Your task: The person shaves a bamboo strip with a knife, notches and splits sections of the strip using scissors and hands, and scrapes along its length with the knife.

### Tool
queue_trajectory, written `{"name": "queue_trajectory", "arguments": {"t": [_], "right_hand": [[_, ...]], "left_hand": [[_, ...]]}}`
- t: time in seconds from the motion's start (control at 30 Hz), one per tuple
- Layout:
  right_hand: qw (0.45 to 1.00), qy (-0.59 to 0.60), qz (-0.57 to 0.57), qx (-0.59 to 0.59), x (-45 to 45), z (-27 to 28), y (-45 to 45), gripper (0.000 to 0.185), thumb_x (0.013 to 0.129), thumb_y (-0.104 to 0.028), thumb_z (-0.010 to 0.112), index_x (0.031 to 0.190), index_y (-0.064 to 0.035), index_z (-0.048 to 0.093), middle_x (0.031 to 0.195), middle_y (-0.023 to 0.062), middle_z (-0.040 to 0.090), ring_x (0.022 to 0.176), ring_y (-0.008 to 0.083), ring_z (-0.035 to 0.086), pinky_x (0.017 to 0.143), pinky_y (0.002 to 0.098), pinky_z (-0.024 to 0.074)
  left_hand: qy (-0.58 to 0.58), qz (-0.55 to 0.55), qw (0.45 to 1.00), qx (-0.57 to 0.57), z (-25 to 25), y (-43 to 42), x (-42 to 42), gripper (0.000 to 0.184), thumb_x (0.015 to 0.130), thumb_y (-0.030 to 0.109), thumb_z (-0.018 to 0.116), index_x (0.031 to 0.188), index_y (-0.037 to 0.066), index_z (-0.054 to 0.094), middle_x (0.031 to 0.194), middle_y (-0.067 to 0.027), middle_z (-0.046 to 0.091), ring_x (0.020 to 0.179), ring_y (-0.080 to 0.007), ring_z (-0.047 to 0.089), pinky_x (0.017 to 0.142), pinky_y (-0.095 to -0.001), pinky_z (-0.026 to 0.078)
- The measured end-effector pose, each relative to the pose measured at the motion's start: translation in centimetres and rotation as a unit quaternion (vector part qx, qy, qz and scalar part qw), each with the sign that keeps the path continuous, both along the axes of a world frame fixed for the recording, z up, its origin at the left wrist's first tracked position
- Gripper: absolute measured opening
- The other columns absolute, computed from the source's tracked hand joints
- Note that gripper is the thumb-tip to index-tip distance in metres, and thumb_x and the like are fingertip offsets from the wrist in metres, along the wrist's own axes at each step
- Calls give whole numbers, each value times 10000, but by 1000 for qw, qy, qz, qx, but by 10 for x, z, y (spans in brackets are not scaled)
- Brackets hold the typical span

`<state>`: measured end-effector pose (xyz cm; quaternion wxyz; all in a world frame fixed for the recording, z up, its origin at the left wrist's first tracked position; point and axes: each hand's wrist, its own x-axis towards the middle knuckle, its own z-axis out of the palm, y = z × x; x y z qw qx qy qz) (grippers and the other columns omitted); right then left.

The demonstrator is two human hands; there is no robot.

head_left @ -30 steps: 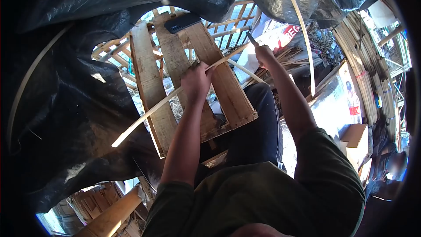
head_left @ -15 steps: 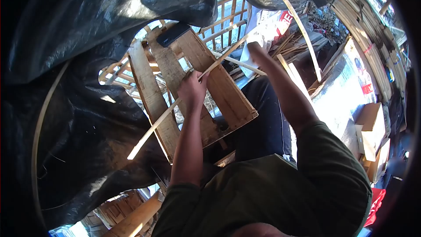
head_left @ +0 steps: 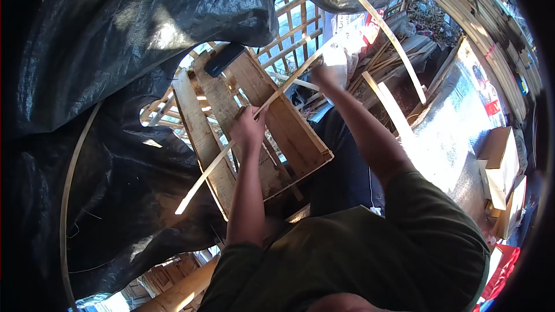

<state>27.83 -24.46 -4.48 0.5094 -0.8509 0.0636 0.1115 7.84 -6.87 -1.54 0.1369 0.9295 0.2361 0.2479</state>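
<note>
My left hand (head_left: 248, 129) is closed around a long thin wooden strip (head_left: 215, 164), which runs diagonally across a slatted wooden crate (head_left: 299, 138). The strip's lower end sticks out past the crate's left side, and its upper part reaches up to the right. Near that upper part is my right hand (head_left: 325, 75), blurred by motion; its fingers and anything in them cannot be made out. A dark phone-like object (head_left: 224, 60) lies on the crate's far end.
Black plastic sheeting (head_left: 133, 162) hangs at the left and top. A curved strip (head_left: 388, 33) arcs at the upper right. Long wooden slats (head_left: 483, 37) are stacked at the right, above cardboard boxes (head_left: 498, 159). A bamboo lattice (head_left: 292, 26) stands behind the crate.
My right hand, which showed a knife at the strip one second ago, has moved down and left and is now blurred. My left hand still grips the strip. The camera view has shifted.
</note>
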Motion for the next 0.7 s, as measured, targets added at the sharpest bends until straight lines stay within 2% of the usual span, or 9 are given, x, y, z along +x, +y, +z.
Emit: {"name": "queue_trajectory", "arguments": {"t": [0.17,0.2,0.3,0.33,0.43,0.5,0.6,0.67,0.7], "right_hand": [[989,12,148,-4,19,1,-6,522,993,-403,473,892,77,651,674,215,667,492,282,661,487,407,559],[994,79,-35,74,19,14,-17,487,982,-385,500,893,68,656,670,213,667,475,275,656,476,387,565],[995,-16,55,-81,-11,-18,26,362,939,-294,556,914,55,646,668,184,674,571,279,686,558,413,576],[979,130,156,-32,-8,0,8,336,924,-279,572,918,47,653,679,168,682,584,276,688,567,407,574],[935,234,117,238,25,12,-50,352,935,-290,522,880,41,627,694,152,639,565,292,652,492,424,531],[995,101,-7,25,6,2,-6,344,917,-263,523,869,35,689,743,170,698,603,338,700,543,454,573],[976,126,171,46,-11,2,2,355,924,-226,460,796,29,671,726,203,689,650,309,715,598,445,576],[986,93,-14,140,5,14,-14,278,907,-127,479,765,31,658,644,164,642,521,257,646,468,393,523],[995,71,23,73,-13,33,-15,257,919,-177,492,797,10,620,661,139,618,541,242,622,479,381,501]], "left_hand": [[-14,3,1000,7,-2,0,1,317,804,490,735,737,185,673,707,-8,664,639,-273,645,512,-407,434],[0,8,1000,8,-1,0,3,318,803,492,735,739,186,675,710,-9,666,644,-271,648,513,-406,437],[15,15,1000,-4,2,-2,2,320,800,496,737,745,186,680,719,-11,674,654,-269,657,518,-402,448],[17,21,1000,-16,2,-3,0,322,796,498,740,749,185,682,724,-13,678,661,-267,662,522,-398,454],[47,36,998,0,10,-8,0,327,797,500,738,759,179,685,727,-18,686,669,-267,671,531,-393,465],[26,28,999,7,5,-3,1,326,799,500,736,767,179,687,738,-18,690,673,-266,673,535,-393,469],[36,32,999,-15,2,-3,1,312,805,491,735,791,181,695,783,-17,701,692,-259,678,550,-388,479],[11,18,1000,-21,0,-2,0,293,799,467,749,799,178,701,780,-16,702,689,-255,681,556,-382,482],[-2,12,1000,-23,1,-2,-1,284,796,455,757,804,176,704,779,-15,703,688,-253,682,559,-379,484]]}}
